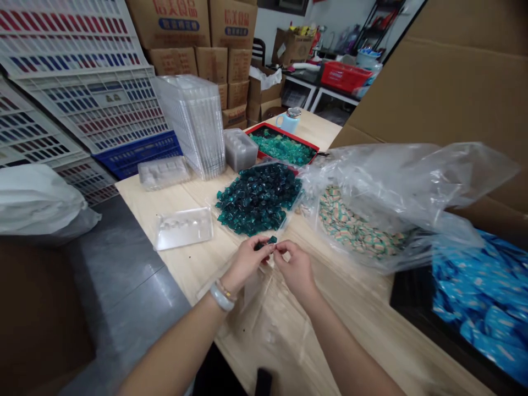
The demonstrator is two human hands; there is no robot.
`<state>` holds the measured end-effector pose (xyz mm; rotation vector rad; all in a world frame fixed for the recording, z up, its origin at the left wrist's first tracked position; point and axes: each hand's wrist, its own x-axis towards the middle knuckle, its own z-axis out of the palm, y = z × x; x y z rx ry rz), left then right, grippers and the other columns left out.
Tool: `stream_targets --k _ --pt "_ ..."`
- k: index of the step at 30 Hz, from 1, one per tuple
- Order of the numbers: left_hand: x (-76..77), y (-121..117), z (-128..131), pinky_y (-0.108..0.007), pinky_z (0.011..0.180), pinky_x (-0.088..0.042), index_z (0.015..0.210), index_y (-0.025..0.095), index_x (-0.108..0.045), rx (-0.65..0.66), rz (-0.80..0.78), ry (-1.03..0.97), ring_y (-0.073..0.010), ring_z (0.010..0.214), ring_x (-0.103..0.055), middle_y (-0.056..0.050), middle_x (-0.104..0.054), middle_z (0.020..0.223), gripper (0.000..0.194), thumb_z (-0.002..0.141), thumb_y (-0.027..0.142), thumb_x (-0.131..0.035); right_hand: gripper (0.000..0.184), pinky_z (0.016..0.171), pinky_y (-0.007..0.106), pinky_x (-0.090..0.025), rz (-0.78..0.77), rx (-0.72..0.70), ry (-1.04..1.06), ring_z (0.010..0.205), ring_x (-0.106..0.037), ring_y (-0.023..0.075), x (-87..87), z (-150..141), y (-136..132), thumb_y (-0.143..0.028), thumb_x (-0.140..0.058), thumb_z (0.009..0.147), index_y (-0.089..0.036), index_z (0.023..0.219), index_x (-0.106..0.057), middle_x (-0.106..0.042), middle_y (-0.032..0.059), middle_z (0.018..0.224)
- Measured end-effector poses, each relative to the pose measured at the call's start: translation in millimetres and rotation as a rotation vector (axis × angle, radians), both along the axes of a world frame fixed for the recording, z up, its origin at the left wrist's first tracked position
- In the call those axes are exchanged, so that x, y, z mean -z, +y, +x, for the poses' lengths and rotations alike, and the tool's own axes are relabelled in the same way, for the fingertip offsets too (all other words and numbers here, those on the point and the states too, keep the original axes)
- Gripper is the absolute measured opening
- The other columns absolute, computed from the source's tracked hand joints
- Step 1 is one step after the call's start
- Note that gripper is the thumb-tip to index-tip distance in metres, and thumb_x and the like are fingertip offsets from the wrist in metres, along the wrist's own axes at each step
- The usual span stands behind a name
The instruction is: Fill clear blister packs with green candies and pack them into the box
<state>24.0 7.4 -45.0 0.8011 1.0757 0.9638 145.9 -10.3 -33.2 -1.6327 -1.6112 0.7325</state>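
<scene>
Dark teal, glossy pieces point(259, 195) lie heaped on the wooden table point(342, 291), just beyond my hands. My left hand point(246, 261) is closed around a teal piece point(272, 240) that pokes out above its fingertips. Close against it, my right hand point(295, 268) pinches with thumb and forefinger at the left fingertips; what sits in that pinch is too small to make out. Under my wrists is a thin, clear plastic tray or sheet, partly hidden. A clear moulded tray point(184, 230) lies left of the heap.
Stacked clear trays point(192, 124) and a red-rimmed tray point(284, 144) of green pieces stand at the back, with a light blue mug point(287, 122). To the right are a clear bag point(358, 220) of small patterned packets and a black box with blue wrappers point(487, 302).
</scene>
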Motion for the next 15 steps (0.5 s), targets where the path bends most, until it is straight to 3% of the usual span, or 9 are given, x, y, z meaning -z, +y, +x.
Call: stream_targets --k 5,11,15 --pt "-0.1 -1.7 9.4 -0.018 0.05 -0.039 0.085 0.013 -0.057 0.091 0.007 -0.081 -0.0054 0.053 -0.048 0.001 -0.054 0.069 0.03 0.06 0.027 -0.065 0.008 0.059 0.026 -0.039 -0.083 0.09 0.288 0.058 -0.052 0.0129 5.0 7.7 -3.8 -0.024 -0.051 0.063 -0.017 0.064 -0.055 -0.057 -0.0007 0.059" --pt "-10.2 10.0 6.1 -0.019 0.049 -0.039 0.096 0.011 -0.057 0.031 0.181 0.119 -0.0061 0.05 -0.047 0.001 -0.055 0.064 0.036 0.062 0.022 -0.061 0.011 0.058 0.025 -0.04 -0.141 0.055 0.663 0.055 -0.051 0.011 1.8 9.9 17.8 -0.026 -0.059 0.057 -0.017 0.063 -0.055 -0.056 -0.0024 0.058" --pt "-12.7 14.7 4.9 -0.019 0.05 -0.039 0.095 0.013 -0.058 0.018 0.174 0.066 -0.0057 0.05 -0.047 0.001 -0.057 0.066 0.033 0.062 0.017 -0.057 0.013 0.059 0.025 -0.039 -0.177 0.041 0.758 0.054 -0.051 0.01 -3.5 6.4 21.5 -0.027 -0.06 0.058 -0.017 0.064 -0.054 -0.055 -0.0034 0.056"
